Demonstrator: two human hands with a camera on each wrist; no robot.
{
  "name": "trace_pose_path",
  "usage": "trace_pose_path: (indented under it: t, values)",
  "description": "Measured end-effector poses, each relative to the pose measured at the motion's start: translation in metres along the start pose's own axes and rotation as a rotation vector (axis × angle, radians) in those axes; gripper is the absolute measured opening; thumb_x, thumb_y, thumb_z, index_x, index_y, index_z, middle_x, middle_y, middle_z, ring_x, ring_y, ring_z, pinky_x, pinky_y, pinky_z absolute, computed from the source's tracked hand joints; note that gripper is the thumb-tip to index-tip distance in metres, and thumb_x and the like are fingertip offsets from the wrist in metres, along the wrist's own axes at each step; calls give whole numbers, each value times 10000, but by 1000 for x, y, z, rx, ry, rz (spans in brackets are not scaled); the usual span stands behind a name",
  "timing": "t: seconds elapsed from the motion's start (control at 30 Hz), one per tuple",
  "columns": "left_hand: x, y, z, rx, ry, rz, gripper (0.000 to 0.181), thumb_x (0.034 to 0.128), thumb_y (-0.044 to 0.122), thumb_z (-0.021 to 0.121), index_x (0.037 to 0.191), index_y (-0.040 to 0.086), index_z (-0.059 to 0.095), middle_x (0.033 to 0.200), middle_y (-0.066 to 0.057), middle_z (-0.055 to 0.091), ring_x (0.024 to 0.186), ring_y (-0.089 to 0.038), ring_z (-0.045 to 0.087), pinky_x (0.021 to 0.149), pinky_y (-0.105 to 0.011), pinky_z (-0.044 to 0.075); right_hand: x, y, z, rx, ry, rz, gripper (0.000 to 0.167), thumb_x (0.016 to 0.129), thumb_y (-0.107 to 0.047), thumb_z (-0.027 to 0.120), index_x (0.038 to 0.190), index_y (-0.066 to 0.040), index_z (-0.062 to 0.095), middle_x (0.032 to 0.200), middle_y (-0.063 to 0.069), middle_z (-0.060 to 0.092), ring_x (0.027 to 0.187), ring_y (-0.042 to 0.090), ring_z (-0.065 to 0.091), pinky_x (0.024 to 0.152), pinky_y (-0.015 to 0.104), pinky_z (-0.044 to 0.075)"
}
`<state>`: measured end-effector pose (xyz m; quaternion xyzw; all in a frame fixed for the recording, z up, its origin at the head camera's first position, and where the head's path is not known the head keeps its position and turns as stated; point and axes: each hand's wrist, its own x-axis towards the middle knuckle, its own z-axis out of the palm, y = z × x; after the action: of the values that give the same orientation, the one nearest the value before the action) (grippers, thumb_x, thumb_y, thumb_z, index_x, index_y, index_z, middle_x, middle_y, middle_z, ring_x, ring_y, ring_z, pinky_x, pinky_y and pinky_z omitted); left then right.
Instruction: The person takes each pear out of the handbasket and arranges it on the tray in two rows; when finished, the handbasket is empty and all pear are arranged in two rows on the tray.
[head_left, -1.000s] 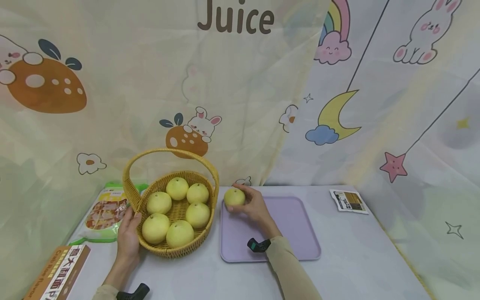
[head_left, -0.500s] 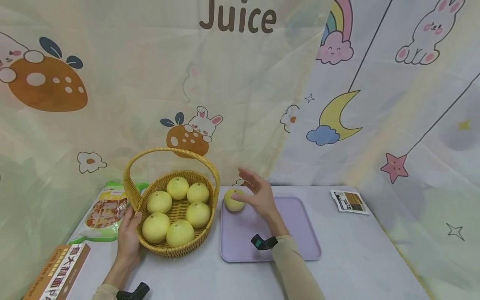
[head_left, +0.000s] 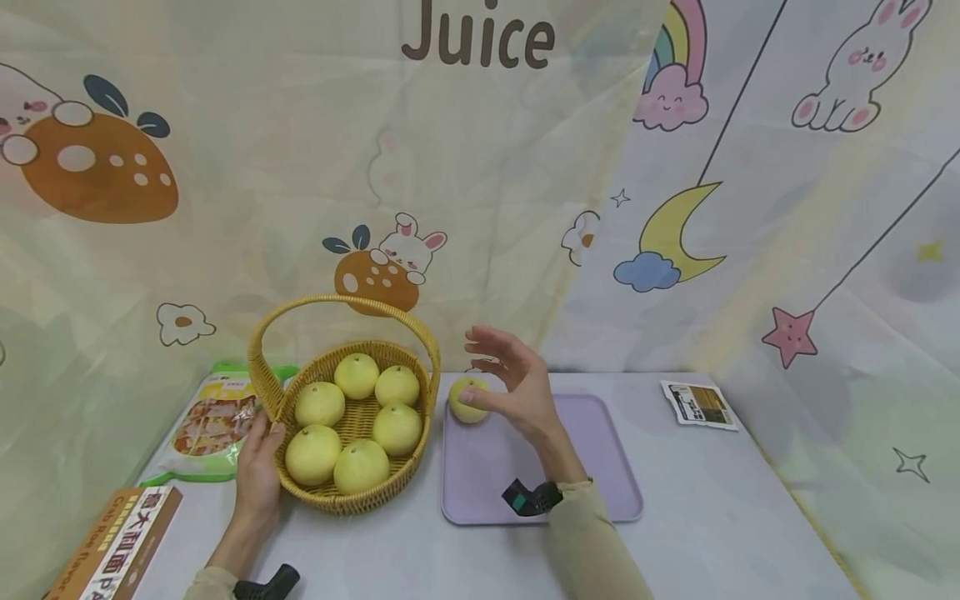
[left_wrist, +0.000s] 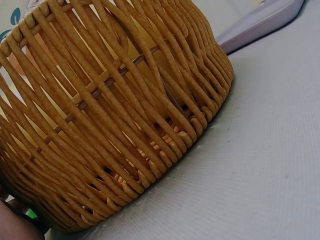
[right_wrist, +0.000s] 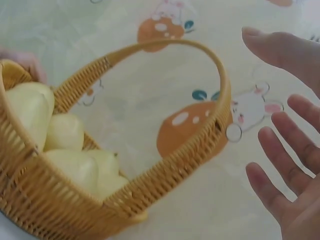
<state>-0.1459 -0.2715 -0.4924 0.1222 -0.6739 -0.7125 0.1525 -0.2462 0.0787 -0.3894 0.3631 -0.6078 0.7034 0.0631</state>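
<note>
In the head view a wicker basket point(head_left: 352, 502) with a tall handle holds several pale yellow-green fruits point(head_left: 312, 455). My left hand point(head_left: 257, 475) rests against the basket's left side, its fingers partly hidden behind the rim. A single fruit point(head_left: 467, 410) sits on the back left corner of the purple tray point(head_left: 540, 467). Over the tray my right hand point(head_left: 521, 387) is raised just right of that fruit, fingers spread and nothing held; the thumb overlaps the fruit in view, and contact cannot be told. The right wrist view shows the right hand point(right_wrist: 295, 175) empty, with the basket point(right_wrist: 75, 200) beyond.
A green-edged food packet point(head_left: 213, 425) lies behind and left of the basket. Nearer on the left is a brown box point(head_left: 112, 542). At the back right lies a small white sachet point(head_left: 699, 404). A printed curtain point(head_left: 480, 167) stands behind the table.
My right hand has let go of the fruit on the tray; its fingers have opened and lifted up and to the right. The left hand has stayed at the basket.
</note>
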Motion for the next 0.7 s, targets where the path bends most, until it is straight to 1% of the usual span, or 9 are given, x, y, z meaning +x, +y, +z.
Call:
trace_pose_path:
  t: [0.07,0.2,0.3,0.37,0.47,0.53,0.57,0.7]
  values:
    - [0,0,0,2,-1,3,568,1170,287,306,1719,208,182,1787,-51,170,1641,-133,91,1277,-137,103,-1,-3,4,12,-17,-14,806,753,-175,986,1423,44,595,1430,303,606,1276,379,637,1080,509,559]
    - [-1,-1,0,-1,-1,5,570,1170,287,307,1719,204,180,1788,-50,167,1641,-128,88,1276,-133,103,-2,-7,13,3,-55,-45,779,773,-215,978,1401,55,604,1404,279,623,1258,450,627,1074,516,563]
    - [0,-1,0,-5,-2,3,573,1170,289,308,1720,203,173,1790,-42,158,1642,-122,80,1284,-143,90,-4,-8,22,-33,-91,-62,733,786,-179,964,1401,24,619,1398,285,626,1252,467,625,1060,483,576]
    - [0,-1,-1,-9,-2,4,574,1170,290,310,1720,203,172,1791,-39,157,1643,-123,78,1290,-153,85,-5,-8,29,-58,-122,-65,714,783,-109,950,1409,-1,625,1400,287,627,1258,460,624,1059,501,574]
    - [1,-1,-1,-12,-1,4,574,1170,295,312,1720,205,173,1791,-38,158,1642,-124,82,1291,-155,88,-8,-6,40,-105,-171,-54,713,770,-20,928,1417,-38,630,1398,234,652,1279,395,631,1066,556,559]
    - [1,-2,0,-13,0,5,571,1170,292,314,1719,205,182,1788,-44,168,1641,-127,94,1288,-151,100,-10,-4,48,-142,-205,-40,718,767,-1,916,1424,-58,632,1398,182,671,1297,340,636,1081,572,546]
    - [1,-2,0,-13,1,6,569,1170,291,313,1718,206,186,1787,-46,172,1639,-127,98,1285,-147,105,-11,-2,51,-157,-224,-37,720,770,-7,914,1428,-55,628,1407,161,672,1307,318,635,1090,574,539]
    - [1,-2,0,-4,7,7,561,1170,281,312,1716,214,201,1782,-48,189,1636,-129,112,1288,-156,109,-14,6,64,-235,-279,-19,743,784,-85,920,1461,-94,614,1464,79,656,1353,224,615,1127,512,528]
